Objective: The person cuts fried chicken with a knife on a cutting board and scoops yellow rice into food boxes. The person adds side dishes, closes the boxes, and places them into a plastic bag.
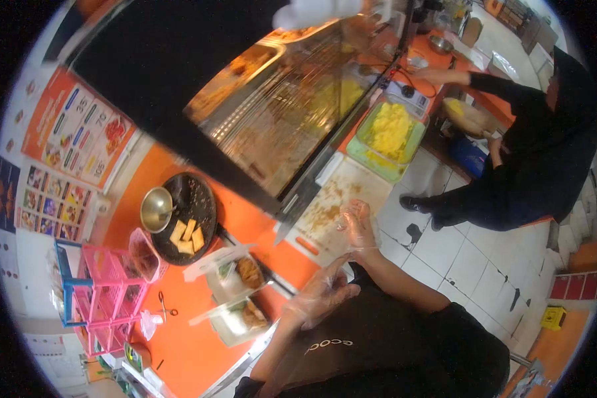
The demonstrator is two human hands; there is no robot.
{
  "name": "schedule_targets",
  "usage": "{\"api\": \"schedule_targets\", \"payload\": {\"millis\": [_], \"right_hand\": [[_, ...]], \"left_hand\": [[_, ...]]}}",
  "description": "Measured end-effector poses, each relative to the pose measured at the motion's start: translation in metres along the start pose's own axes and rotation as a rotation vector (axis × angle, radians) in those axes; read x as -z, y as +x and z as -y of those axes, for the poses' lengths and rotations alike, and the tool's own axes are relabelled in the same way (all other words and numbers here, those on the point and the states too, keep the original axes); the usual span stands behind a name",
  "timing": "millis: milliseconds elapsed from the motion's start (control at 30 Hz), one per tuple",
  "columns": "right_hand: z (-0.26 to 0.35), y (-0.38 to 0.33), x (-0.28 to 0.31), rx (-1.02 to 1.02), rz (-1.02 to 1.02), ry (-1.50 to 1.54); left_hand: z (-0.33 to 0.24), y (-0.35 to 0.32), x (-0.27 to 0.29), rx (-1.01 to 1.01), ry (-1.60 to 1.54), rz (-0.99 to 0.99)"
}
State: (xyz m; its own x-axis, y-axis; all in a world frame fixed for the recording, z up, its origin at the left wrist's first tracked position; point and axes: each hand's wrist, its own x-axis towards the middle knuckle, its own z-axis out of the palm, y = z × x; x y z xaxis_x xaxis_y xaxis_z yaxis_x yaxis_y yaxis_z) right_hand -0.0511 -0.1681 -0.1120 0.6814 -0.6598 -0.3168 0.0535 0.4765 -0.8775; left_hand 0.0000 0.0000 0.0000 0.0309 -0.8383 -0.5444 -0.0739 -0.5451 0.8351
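Two hands are present at the work position, each in one clear plastic glove. The left hand (318, 298) is positioned at the near edge of the orange counter (192, 355), fingers bent and directed toward the right wrist; whether its fingertips meet, or touch that wrist, cannot be told. The right hand (358, 227) is raised at the right side of one white cutting board (308, 229), fingers partly bent and apart, with no object visible in them. The cutting board, marked with brown crumbs, lies beyond the left hand. Left of the left hand stand two open boxes, one far (224, 288) and one near (227, 320), each containing one browned piece of food. Farther left are one round black tray (203, 198) bearing about five golden strips (187, 236), one metal bowl (156, 209) at its left edge, one pair of scissors (168, 310) and one pink rack (106, 282). One green tub (387, 174) of yellow food adjoins the board's far end. One co-worker (537, 169) stands far right, holding one bowl (472, 121).
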Motion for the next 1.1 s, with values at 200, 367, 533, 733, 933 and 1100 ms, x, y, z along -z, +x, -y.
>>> {"api": "schedule_targets", "payload": {"millis": [200,367,533,733,933,1100], "right_hand": [[0.062,0.069,0.080,0.388,-0.152,-0.437],[0.076,0.093,0.102,0.247,-0.124,-0.222],[0.085,0.106,0.103,0.256,-0.005,-0.138],[0.081,0.133,0.115,0.356,0.075,-0.332],[0.084,0.133,0.121,0.352,0.173,-0.334],[0.089,0.148,0.129,0.516,0.266,-0.443]], "left_hand": [[-0.076,0.119,-0.037,-0.301,-0.061,-0.474],[-0.071,0.159,-0.046,-0.476,-0.204,-0.372],[-0.083,0.184,-0.040,-0.252,-0.183,-0.333],[-0.117,0.201,-0.023,-0.374,-0.182,-0.406],[-0.130,0.217,-0.019,-0.139,-0.608,-0.396],[-0.151,0.207,-0.021,-0.124,-0.546,-0.418]]}}
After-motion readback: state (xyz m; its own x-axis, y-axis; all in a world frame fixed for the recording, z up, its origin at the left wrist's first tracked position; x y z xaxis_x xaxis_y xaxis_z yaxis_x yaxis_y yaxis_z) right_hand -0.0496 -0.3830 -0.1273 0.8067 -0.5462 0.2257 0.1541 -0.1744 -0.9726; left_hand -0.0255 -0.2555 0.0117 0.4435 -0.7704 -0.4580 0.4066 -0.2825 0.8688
